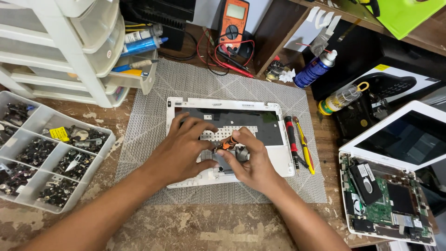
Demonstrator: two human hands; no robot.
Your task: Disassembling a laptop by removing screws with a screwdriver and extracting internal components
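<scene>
The right hand (248, 160) pinches a small orange-handled tool (228, 144) while the left hand (186, 148), fingers spread, steadies the light, likely brittle white laptop cover (278, 158), best held at its edges.

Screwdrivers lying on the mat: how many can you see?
2, side by side on the grey mat right of the white laptop case: a red-and-black one nearest the case, a yellow one beyond it. The hands may hide others.
</scene>
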